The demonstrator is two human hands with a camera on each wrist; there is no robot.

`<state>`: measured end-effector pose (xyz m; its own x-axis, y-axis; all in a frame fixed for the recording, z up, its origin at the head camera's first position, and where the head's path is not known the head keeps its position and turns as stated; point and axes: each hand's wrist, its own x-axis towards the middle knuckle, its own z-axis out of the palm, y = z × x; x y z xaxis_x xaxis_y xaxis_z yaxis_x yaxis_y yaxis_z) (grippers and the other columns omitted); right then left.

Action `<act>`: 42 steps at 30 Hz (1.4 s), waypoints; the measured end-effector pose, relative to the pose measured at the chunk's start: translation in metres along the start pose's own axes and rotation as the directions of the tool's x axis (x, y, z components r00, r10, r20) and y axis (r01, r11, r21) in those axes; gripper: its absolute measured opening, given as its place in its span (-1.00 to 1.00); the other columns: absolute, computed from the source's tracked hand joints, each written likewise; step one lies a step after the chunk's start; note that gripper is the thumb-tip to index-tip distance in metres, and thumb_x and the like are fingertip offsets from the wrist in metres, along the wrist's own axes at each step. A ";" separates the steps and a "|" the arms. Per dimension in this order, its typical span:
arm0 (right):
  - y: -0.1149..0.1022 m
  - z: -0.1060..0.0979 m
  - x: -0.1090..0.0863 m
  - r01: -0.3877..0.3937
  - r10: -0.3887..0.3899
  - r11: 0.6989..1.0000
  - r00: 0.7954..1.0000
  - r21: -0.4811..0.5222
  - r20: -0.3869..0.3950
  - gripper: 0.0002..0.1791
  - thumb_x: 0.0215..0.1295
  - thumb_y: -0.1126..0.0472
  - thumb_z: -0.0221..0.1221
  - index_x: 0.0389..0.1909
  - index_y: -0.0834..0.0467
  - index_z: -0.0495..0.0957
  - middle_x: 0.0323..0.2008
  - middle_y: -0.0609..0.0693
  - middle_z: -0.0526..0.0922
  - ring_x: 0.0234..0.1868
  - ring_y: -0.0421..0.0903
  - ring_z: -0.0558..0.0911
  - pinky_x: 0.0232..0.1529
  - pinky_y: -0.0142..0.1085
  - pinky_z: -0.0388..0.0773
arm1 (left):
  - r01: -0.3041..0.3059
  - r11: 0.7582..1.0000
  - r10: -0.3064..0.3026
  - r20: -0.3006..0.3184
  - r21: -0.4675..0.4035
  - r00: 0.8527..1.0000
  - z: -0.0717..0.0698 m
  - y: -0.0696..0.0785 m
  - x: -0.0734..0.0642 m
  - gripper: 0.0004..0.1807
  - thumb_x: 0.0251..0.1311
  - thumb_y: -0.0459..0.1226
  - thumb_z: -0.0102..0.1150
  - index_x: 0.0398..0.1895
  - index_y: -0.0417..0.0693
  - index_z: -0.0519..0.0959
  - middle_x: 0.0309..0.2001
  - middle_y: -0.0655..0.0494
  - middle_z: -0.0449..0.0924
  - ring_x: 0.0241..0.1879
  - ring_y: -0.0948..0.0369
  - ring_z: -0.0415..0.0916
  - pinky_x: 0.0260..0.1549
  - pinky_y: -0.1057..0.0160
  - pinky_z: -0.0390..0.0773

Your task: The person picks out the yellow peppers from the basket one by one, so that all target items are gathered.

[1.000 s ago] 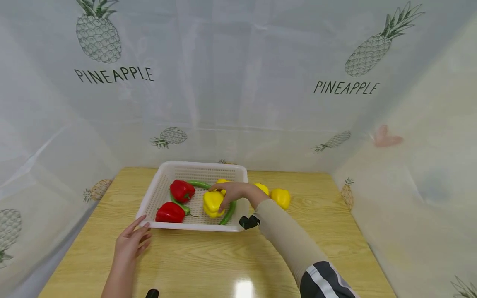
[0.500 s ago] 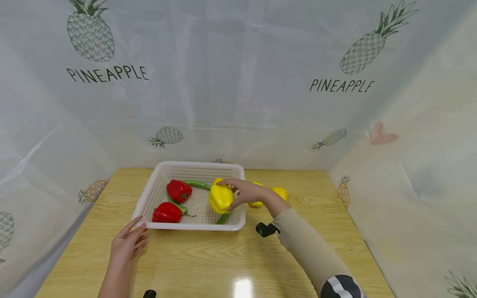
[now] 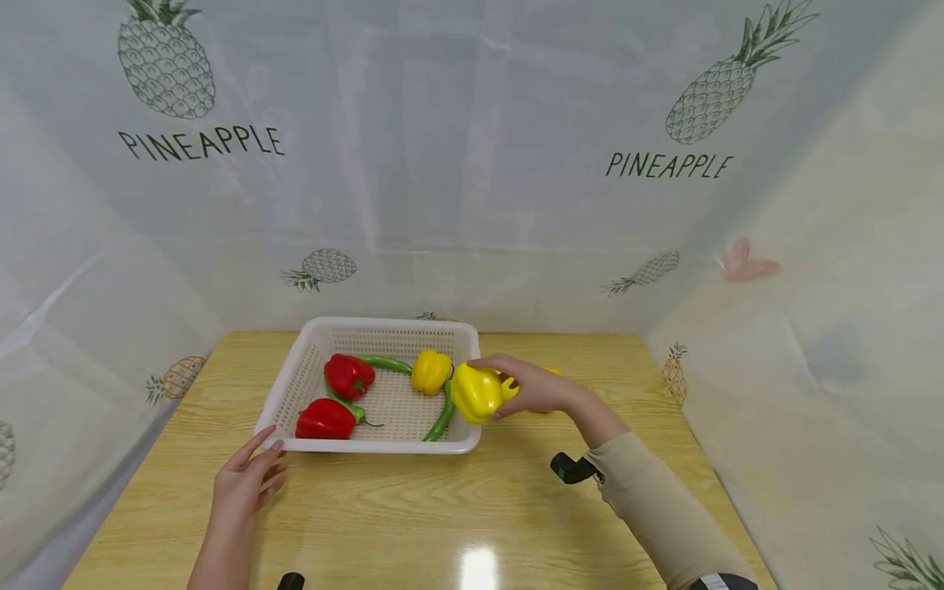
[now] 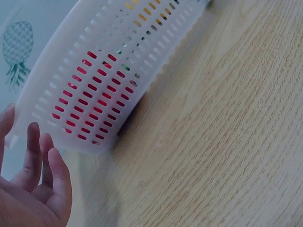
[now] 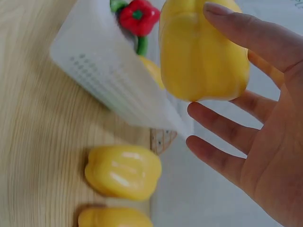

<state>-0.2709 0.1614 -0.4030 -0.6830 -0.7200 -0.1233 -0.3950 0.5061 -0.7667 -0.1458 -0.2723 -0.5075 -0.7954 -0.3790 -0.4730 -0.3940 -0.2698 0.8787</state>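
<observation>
I see the right hand [image 3: 533, 390] gripping a glossy yellow bell pepper [image 3: 475, 392], thumb and fingers curled round it, held above the right rim of the white perforated plastic basket [image 3: 383, 447], approx. level with its edge. In the basket: two red bell peppers [image 3: 335, 399], a curved green chilli [image 3: 441, 419] and a smaller yellow pepper [image 3: 431, 370]. More yellow peppers [image 5: 123, 171] lie on the light wood-grain counter [image 3: 442, 508] just beside the basket (partly hidden behind the hand in the head view). The left hand [image 3: 246, 482] rests on the counter w/ fingers straight, fingertips at the basket's near left corner.
</observation>
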 end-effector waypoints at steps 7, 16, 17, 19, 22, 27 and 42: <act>0.006 -0.007 -0.028 -0.001 0.000 0.999 1.000 -0.053 -0.021 -0.10 0.07 0.15 0.46 0.43 0.07 0.25 0.26 0.04 0.33 0.09 0.02 0.39 0.08 -0.04 0.42 | 0.004 1.000 -0.004 -0.002 -0.010 1.000 0.000 0.002 -0.001 -0.49 0.23 -0.10 0.31 0.27 0.34 0.50 -0.41 0.41 0.66 -0.36 0.34 0.62 -0.34 0.34 0.64; 0.029 -0.010 -0.065 -0.059 0.056 0.997 0.995 -0.044 -0.081 -0.11 0.06 0.10 0.46 0.41 0.10 0.27 0.33 0.09 0.30 0.19 0.08 0.37 0.15 0.17 0.36 | -0.008 0.999 0.009 0.008 -0.032 1.000 -0.001 -0.001 0.000 -0.53 0.20 -0.10 0.34 0.21 0.39 0.54 -0.38 0.35 0.68 -0.39 0.34 0.63 -0.37 0.35 0.64; 0.032 -0.010 -0.069 -0.067 0.063 0.997 0.994 -0.048 -0.087 -0.11 0.06 0.08 0.45 0.41 0.10 0.27 0.34 0.11 0.29 0.19 0.09 0.38 0.13 0.19 0.36 | -0.012 0.999 0.012 0.010 -0.030 1.000 -0.001 -0.001 0.000 -0.54 0.21 -0.10 0.33 0.20 0.39 0.54 -0.38 0.35 0.68 -0.38 0.34 0.63 -0.37 0.36 0.64; 0.038 -0.010 -0.077 -0.078 0.072 0.996 0.993 -0.051 -0.094 -0.11 0.07 0.05 0.44 0.41 0.11 0.27 0.34 0.13 0.29 0.18 0.11 0.38 0.11 0.21 0.36 | -0.015 0.999 0.016 0.012 -0.032 1.000 -0.001 -0.001 0.000 -0.55 0.22 -0.10 0.33 0.19 0.40 0.54 -0.38 0.34 0.68 -0.39 0.34 0.63 -0.37 0.35 0.64; 0.047 -0.009 -0.087 -0.095 0.091 0.995 0.991 -0.044 -0.096 -0.12 0.09 0.03 0.41 0.42 0.11 0.26 0.32 0.14 0.30 0.15 0.11 0.39 0.08 0.21 0.37 | -0.016 0.999 0.016 0.015 -0.036 1.000 -0.001 -0.001 0.000 -0.58 0.21 -0.10 0.33 0.14 0.43 0.56 -0.38 0.34 0.69 -0.39 0.34 0.63 -0.37 0.35 0.64; 0.061 -0.007 -0.099 -0.106 0.103 0.994 0.990 -0.023 -0.101 -0.14 0.12 0.03 0.39 0.42 0.10 0.25 0.29 0.16 0.30 0.13 0.13 0.38 0.07 0.25 0.36 | -0.014 0.999 0.014 0.012 -0.036 1.000 -0.001 -0.002 0.001 -0.59 0.20 -0.09 0.33 0.12 0.45 0.57 -0.39 0.34 0.69 -0.40 0.34 0.62 -0.39 0.35 0.64; 0.084 0.000 -0.120 -0.166 0.168 0.986 0.980 0.035 -0.110 -0.17 0.15 0.08 0.34 0.43 0.14 0.23 0.30 0.23 0.25 0.10 0.16 0.36 0.01 0.25 0.36 | -0.005 1.000 0.005 0.001 -0.014 1.000 0.001 -0.001 0.000 -0.50 0.22 -0.07 0.31 0.25 0.35 0.50 -0.38 0.35 0.68 -0.40 0.34 0.62 -0.36 0.35 0.64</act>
<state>-0.2216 0.2903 -0.4528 -0.8032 -0.5677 -0.1806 -0.2549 0.6014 -0.7572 -0.1455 -0.2713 -0.5084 -0.7978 -0.3798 -0.4682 -0.3831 -0.2803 0.8801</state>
